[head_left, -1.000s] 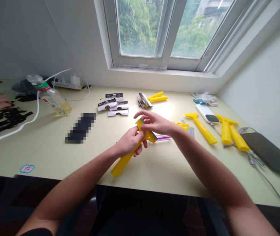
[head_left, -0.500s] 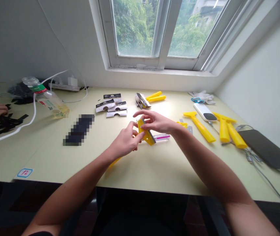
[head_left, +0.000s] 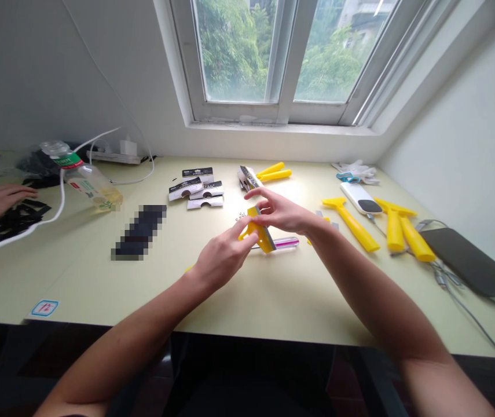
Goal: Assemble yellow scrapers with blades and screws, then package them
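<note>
Above the table, both of my hands hold a yellow scraper (head_left: 261, 234) with a grey metal blade along its edge. My left hand (head_left: 224, 253) is closed around its handle side, with index finger and thumb against the head. At the upper end of the head, my right hand (head_left: 278, 211) pinches it between thumb and fingers. The scraper's handle is mostly hidden behind my left hand and forearm. Just beyond the head lie several tiny screws (head_left: 241, 216). A screwdriver (head_left: 288, 243) with a clear and pink handle rests beneath the scraper.
Yellow scraper handles (head_left: 358, 227) lie at right, near a white device (head_left: 360, 198) and a dark flat slab (head_left: 477, 260). Small boxes (head_left: 204, 190) sit toward the window. At left are a bottle (head_left: 88, 179), a white cable (head_left: 62, 197) and another person's hand (head_left: 2, 200) over black strips.
The scraper head has turned more edge-on in my hands, and my left index finger now stretches along it. The other person's hand has flattened and reached further right over the strips.
</note>
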Available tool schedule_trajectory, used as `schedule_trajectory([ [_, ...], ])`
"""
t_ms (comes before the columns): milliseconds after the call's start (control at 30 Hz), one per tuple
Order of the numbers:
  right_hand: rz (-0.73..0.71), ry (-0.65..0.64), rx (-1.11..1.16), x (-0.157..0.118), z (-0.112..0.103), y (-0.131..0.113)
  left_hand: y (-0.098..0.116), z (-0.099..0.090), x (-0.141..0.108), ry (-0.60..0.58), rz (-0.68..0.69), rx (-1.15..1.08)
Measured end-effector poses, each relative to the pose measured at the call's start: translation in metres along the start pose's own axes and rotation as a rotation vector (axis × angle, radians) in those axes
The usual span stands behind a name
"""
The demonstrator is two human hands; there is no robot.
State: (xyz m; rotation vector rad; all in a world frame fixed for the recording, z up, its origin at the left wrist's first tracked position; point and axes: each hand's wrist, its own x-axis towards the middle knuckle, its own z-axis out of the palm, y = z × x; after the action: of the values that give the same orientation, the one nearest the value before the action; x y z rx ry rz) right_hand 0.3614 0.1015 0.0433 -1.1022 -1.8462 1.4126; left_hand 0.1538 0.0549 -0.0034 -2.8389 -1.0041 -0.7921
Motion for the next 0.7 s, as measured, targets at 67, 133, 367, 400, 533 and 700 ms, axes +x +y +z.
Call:
schedule_trajectory([
  [67, 0.004, 0.016, -0.015, -0.001, 0.003, 0.0, 0.001, 0.0, 0.0, -0.011, 0.029, 0.09],
  [133, 0.021, 0.031, -0.011, -0.002, 0.006, -0.003, 0.001, 0.0, 0.0, -0.026, 0.034, 0.148],
  [367, 0.052, 0.143, 0.045, -0.002, -0.014, -0.002, -0.017, 0.0, 0.003, 0.147, -0.087, -0.137],
  [400, 0.061, 0.194, -0.066, -0.001, -0.021, 0.003, -0.019, -0.001, 0.004, 0.211, -0.142, -0.245],
  [533, 0.16, 0.204, -0.633, 0.005, -0.033, 0.03, -0.021, -0.007, 0.011, 0.344, -0.483, -0.807],
  [700, 0.098, 0.096, -0.972, 0.015, -0.012, 0.051, -0.019, -0.012, 0.019, 0.377, -0.669, -1.299],
])
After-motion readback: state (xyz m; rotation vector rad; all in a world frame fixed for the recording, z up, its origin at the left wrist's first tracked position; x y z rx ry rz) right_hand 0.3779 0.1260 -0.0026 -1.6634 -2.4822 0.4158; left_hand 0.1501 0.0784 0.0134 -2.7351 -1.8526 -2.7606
